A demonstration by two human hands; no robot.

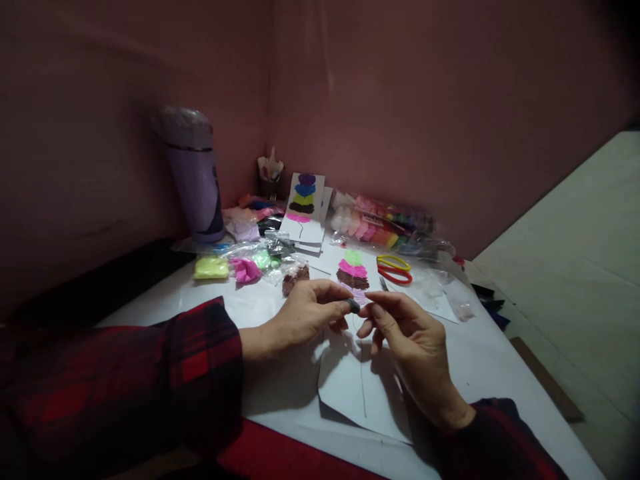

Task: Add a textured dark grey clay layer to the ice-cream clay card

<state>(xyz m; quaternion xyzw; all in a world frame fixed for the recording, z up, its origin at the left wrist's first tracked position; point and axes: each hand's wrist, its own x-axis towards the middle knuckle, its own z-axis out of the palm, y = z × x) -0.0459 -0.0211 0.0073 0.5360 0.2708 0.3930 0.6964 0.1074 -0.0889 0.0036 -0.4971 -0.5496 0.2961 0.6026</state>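
A small dark grey lump of modelling clay (354, 306) is pinched between the thumb and forefinger of my left hand (313, 308). Close against its right side are the curled fingertips of my right hand (406, 327); whether a bit of clay sits between them is hidden. Both hands hover over a white sheet (345, 390) with a thin drawn line running down it. Above the line on that sheet, bands of textured clay (353, 270) run green, pink, brown and lilac. A small fork (383, 284) lies right of the bands.
Yellow-and-red-handled scissors (395, 270) lie beside the sheet. Clay packets, including yellow (211, 267) and pink (246, 270), lie left. Behind stand a purple tumbler (194, 177), a finished-looking card (303, 210) and a bag of coloured clay (383, 223). Walls close in the back.
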